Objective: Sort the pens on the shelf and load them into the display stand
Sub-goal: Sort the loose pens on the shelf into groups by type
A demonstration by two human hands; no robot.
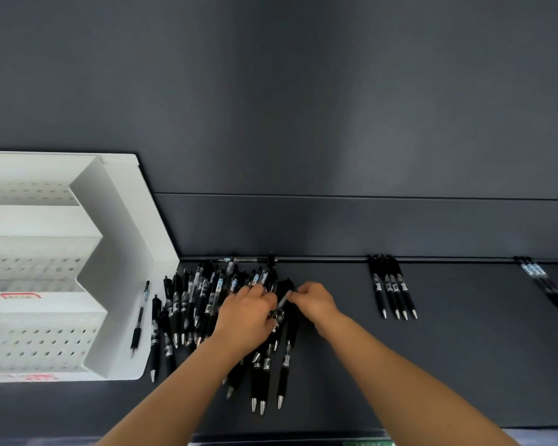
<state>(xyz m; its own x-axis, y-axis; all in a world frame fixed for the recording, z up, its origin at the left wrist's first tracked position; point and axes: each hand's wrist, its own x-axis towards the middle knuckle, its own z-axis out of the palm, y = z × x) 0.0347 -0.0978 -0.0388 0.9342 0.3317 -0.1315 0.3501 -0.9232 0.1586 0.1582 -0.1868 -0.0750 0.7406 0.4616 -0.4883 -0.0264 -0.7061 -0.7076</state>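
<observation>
Down on the dark shelf (432,365), head view, both hands were buried in the big pile of black pens (200,304) at centre. The left hand (245,313) lay on top of the heap with its fingers curled down into it; whether they closed around anything could not be told. The right hand (316,304) pinched the upper end of one slim pen (282,302), which slanted down towards the left hand's fingers.

Hard against the pile's left edge stood the white display stand (126,220), its stepped, perforated tiers showing no pens. A lone pen (140,317) lay just beside the stand's side wall, apart from the heap. To the right, well clear, a sorted group of four pens (393,291) lay side by side, tips towards the camera, and another small group (548,288) sat at the far right edge. A rail (319,259) bounded the shelf at the back. Bare shelf stretched between the pile and the four pens, and along the near edge.
</observation>
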